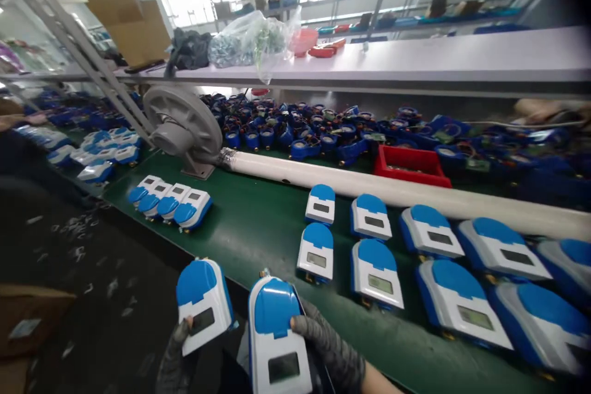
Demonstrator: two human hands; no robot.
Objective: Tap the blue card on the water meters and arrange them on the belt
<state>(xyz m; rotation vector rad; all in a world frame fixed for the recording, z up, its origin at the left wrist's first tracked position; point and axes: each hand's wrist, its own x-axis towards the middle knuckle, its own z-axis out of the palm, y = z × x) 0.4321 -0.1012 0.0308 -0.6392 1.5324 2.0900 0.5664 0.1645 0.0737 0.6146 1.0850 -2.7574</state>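
My left hand (pixel 174 354), in a grey glove, grips a blue and white meter (pixel 204 303) by its lower end, just off the front edge of the green belt (pixel 258 228). My right hand (pixel 325 341), also gloved, is wrapped round the side of a second blue and white meter (pixel 277 335) held upright with its small screen toward me. Both meters sit side by side at the bottom of the view. Ahead of my right hand, several more meters (pixel 376 271) lie face up in two rows on the belt.
A white pipe (pixel 392 191) runs across the belt from a grey blower (pixel 182 123). Behind it lie a red tray (pixel 410 166) and heaps of blue parts (pixel 295 126). Three meters (pixel 170 200) lie to the left. A shelf (pixel 415 61) hangs overhead. Another person's hand (pixel 34 117) shows far left.
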